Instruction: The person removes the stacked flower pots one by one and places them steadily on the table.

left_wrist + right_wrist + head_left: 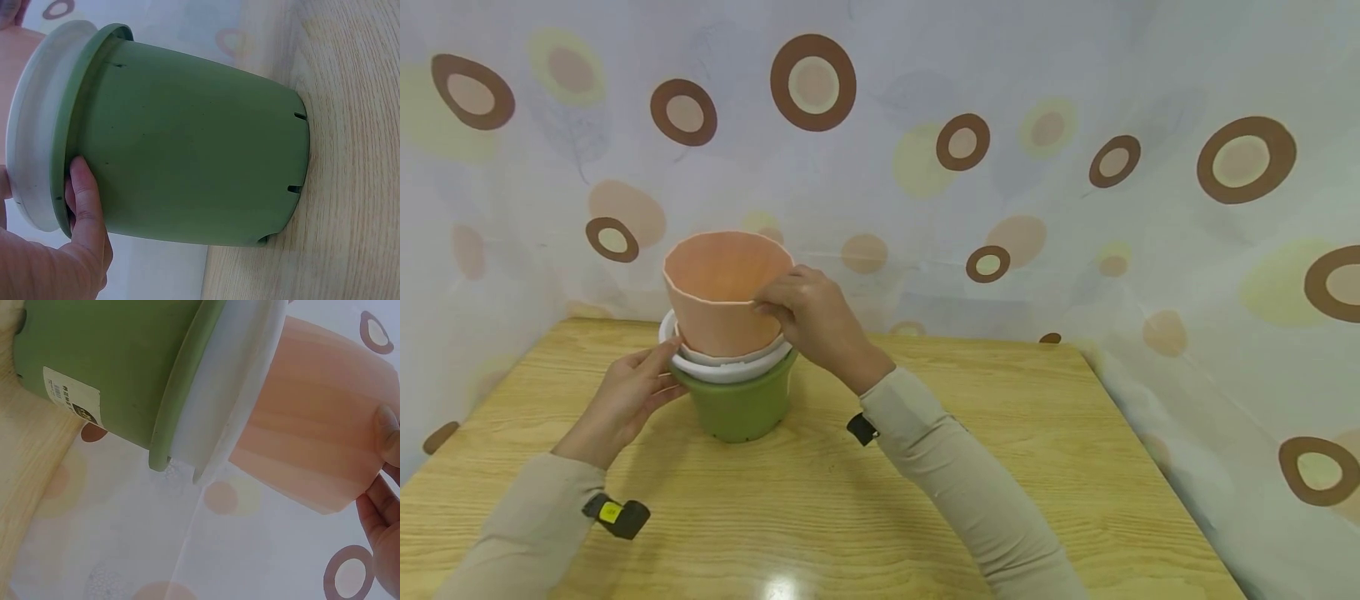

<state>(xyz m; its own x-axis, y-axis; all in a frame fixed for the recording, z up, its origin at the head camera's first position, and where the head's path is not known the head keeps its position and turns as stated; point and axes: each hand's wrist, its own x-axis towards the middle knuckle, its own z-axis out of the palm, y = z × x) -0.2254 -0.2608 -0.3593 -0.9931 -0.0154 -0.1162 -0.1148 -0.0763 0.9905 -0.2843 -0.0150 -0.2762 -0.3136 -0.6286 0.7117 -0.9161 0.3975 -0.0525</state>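
Observation:
A green flower pot (pixel 741 408) stands upright on the table, with a white flower pot (pixel 733 371) nested in it. Inside the white one a paler scalloped rim shows. A peach flower pot (pixel 718 325) sits partly inside the stack, its upper part standing well above the white rim. My right hand (pixel 820 321) pinches the peach pot's rim on the right side. On the left, my left hand (pixel 628 400) holds the stack by its rims, fingers (pixel 87 200) under the green rim and thumb at the white one. The lower part of the peach pot is hidden.
The wood-grain table (pixel 985 467) extends to the right and front of the stack. Behind it hangs a pale sheet (pixel 910 217) printed with brown rings. A paper label (pixel 72 397) is stuck on the green pot's side. Black straps circle both sleeves.

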